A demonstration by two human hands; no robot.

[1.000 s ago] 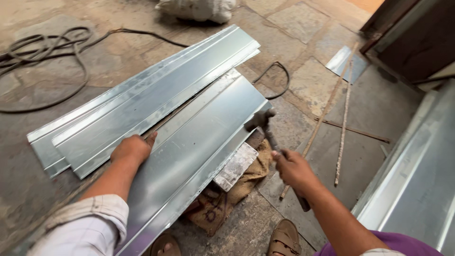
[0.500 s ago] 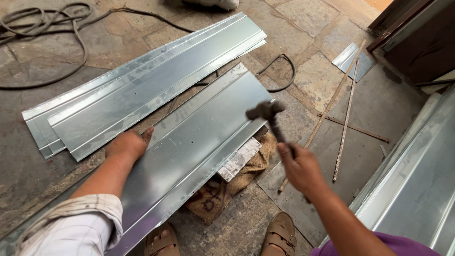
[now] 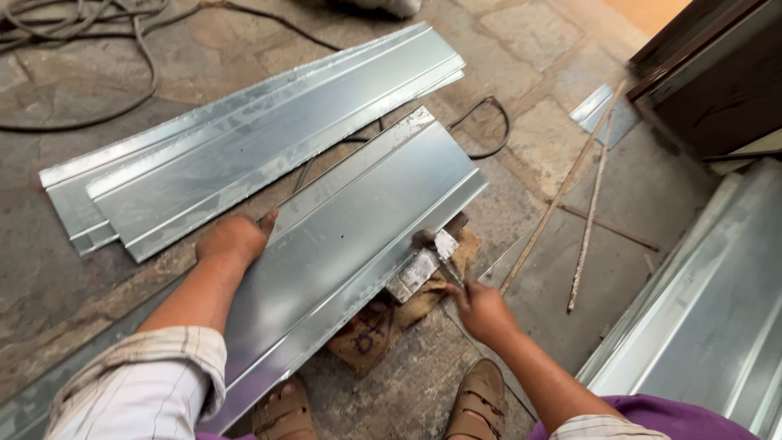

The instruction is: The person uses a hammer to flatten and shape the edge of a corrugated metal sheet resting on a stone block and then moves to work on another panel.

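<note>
A long folded sheet of shiny metal [image 3: 358, 236] lies diagonally on the stone floor in front of me. My left hand [image 3: 235, 239] presses flat on its left edge, fingers closed against the sheet. My right hand [image 3: 481, 310] grips the handle of a hammer [image 3: 429, 242]. The hammer's head rests on the sheet's right folded edge, over a metal bar [image 3: 414, 275] that lies on a piece of brown sacking [image 3: 383, 324].
Two more folded metal sheets [image 3: 252, 147] lie stacked beyond. A black cable [image 3: 98, 49] loops at the far left. Thin rods [image 3: 586, 204] lie to the right, beside a large metal sheet [image 3: 700, 326] and a dark door frame [image 3: 717, 73]. My sandalled feet [image 3: 476, 399] are below.
The hammer, raised half a second ago, has come down onto the sheet's right edge. My left hand has stayed pressed on the sheet.
</note>
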